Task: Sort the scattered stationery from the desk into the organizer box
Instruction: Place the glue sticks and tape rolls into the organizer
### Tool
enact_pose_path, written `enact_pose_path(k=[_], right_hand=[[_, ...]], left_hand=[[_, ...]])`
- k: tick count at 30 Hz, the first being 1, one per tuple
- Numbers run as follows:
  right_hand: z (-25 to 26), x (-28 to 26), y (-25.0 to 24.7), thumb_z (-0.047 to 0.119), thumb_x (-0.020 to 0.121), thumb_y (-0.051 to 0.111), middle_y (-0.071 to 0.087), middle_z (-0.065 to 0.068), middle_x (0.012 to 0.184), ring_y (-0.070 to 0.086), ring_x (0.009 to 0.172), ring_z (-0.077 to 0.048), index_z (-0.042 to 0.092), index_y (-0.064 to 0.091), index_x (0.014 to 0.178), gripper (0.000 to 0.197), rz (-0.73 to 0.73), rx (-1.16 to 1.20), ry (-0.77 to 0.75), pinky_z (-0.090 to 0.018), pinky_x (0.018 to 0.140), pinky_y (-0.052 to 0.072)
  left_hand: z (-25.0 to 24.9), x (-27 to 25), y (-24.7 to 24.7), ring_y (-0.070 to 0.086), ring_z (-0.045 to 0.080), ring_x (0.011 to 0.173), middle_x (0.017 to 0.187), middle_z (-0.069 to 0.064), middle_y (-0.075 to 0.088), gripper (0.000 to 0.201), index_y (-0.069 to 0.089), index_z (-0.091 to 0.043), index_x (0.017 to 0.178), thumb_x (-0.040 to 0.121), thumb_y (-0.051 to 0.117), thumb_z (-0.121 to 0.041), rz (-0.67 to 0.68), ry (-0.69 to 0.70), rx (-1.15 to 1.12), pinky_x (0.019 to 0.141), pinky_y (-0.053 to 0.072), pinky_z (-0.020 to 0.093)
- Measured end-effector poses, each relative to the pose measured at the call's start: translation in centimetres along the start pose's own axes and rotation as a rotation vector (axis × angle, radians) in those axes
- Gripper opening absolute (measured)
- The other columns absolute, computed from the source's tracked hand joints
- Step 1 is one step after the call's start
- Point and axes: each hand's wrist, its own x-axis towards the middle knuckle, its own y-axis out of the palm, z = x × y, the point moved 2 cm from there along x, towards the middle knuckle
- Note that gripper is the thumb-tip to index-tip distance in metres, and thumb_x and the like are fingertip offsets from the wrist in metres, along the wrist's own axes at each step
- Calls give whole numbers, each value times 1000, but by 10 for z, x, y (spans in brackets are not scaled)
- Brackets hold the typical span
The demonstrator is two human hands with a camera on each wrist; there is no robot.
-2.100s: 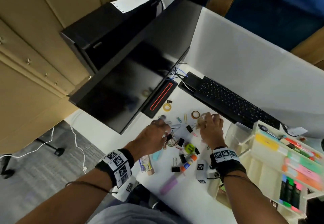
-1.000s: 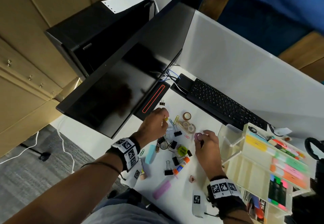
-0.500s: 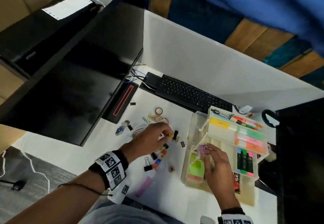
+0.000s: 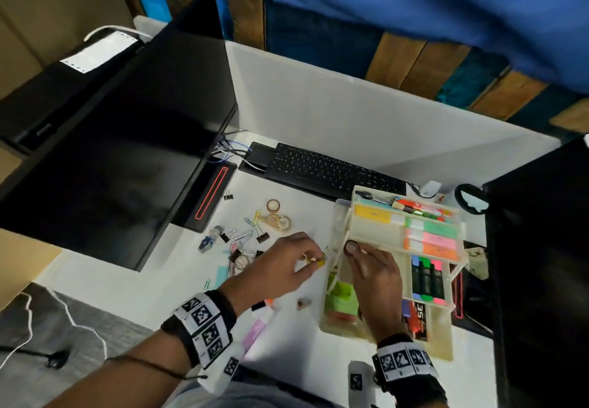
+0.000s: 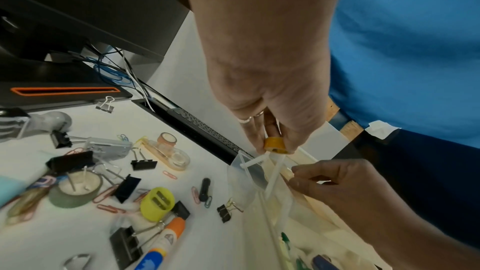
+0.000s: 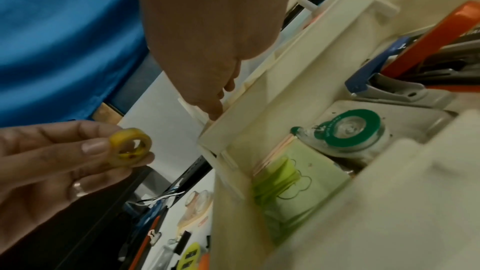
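Over the left edge of the organizer box point(image 4: 347, 213), your left hand point(image 4: 280, 267) pinches a small yellow tape roll point(image 5: 276, 145) between thumb and fingers point(image 6: 64, 147), holding it just above the box's corner, not yet inside. Your right hand point(image 4: 377, 272) sits right beside it, over the box's lower tray, fingers curled around a small round pinkish thing point(image 4: 351, 247) at the edge of the raised upper tray; what that thing is, I cannot tell. Down in the lower tray, green sticky notes point(image 6: 298, 174) lie next to a green-ringed tape dispenser point(image 6: 350, 130). Up top, the raised tray carries coloured note pads point(image 4: 430, 235) and a row of highlighters point(image 4: 427, 277). Back on the counter point(image 4: 178, 283), plenty still lies loose to your left: black binder clips point(image 5: 141, 164), paper clips point(image 5: 110, 208), a yellow sharpener point(image 5: 157, 202), a grey-green tape roll point(image 5: 75, 188), a glue stick point(image 5: 166, 237) and a clear correction tape point(image 5: 168, 154), all near the keyboard point(image 4: 328, 171).
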Motion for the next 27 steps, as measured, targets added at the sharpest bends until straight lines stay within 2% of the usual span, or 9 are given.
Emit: enact_pose_path(k=[3, 5, 7, 11, 15, 18, 21, 23, 27], right_hand=[[4, -12, -12, 9, 85, 81, 70, 2, 121, 65, 104, -19, 19, 75, 117, 34, 71, 160, 46, -37, 93, 56], [9, -17, -15, 10, 83, 83, 57, 6, 141, 58, 121, -9, 23, 66, 132, 54, 251, 283, -27, -25, 104, 49], [16, -16, -19, 9, 86, 80, 50, 9, 145, 50, 130, 0, 24, 64, 134, 53, 328, 324, -104, -18, 107, 44], [15, -14, -20, 11, 97, 68, 57, 6, 129, 57, 116, 0, 15, 70, 124, 26, 272, 308, -78, -25, 102, 49], [-4, -16, -19, 11, 98, 67, 60, 2, 125, 64, 109, -14, 11, 71, 124, 27, 215, 182, -3, -27, 100, 51], [-15, -17, -13, 8, 95, 70, 58, 0, 120, 66, 98, -17, 8, 74, 114, 20, 225, 122, 67, -28, 94, 54], [-13, -17, -6, 8, 95, 70, 55, 2, 122, 65, 95, -14, 8, 75, 111, 17, 242, 111, 103, -27, 92, 55], [-7, -15, -4, 7, 94, 71, 56, 2, 121, 66, 91, -14, 9, 75, 109, 16, 241, 86, 99, -22, 90, 54], [1, -11, 1, 2, 89, 74, 60, -7, 119, 69, 88, -24, 5, 75, 108, 19, 259, 66, 135, -30, 87, 58]], left_hand=[[-14, 6, 11, 66, 9, 94, 106, -9, 62, 16, 68, -19, 109, 94, 73, -21, 2, -26, -26, 86, 56, 24], [-21, 12, 18, 67, 9, 96, 109, -7, 62, 23, 64, -18, 112, 92, 75, -19, -13, -61, -75, 87, 57, 27], [-25, 17, 23, 70, 10, 93, 110, -6, 62, 32, 60, -19, 113, 87, 79, -15, -32, -122, -139, 86, 59, 32], [-24, 22, 28, 71, 11, 83, 111, -7, 61, 43, 59, -23, 115, 80, 83, -16, -33, -216, -212, 82, 60, 33], [11, 30, 6, 67, 9, 80, 117, -4, 57, 32, 63, -20, 118, 90, 75, -31, -62, -273, 81, 76, 58, 27], [65, 46, -24, 64, 23, 98, 119, 2, 52, 26, 64, -15, 116, 90, 68, -15, -15, -447, 370, 90, 56, 40], [108, 59, -51, 57, 34, 113, 126, 5, 49, 43, 61, -11, 125, 85, 58, 3, 68, -567, 513, 96, 53, 48], [126, 63, -63, 53, 32, 113, 129, 3, 49, 49, 59, -12, 125, 82, 54, 10, 133, -531, 594, 93, 53, 46], [145, 66, -73, 50, 26, 108, 135, 0, 52, 59, 60, -16, 128, 77, 56, 12, 308, -340, 699, 90, 52, 41]])
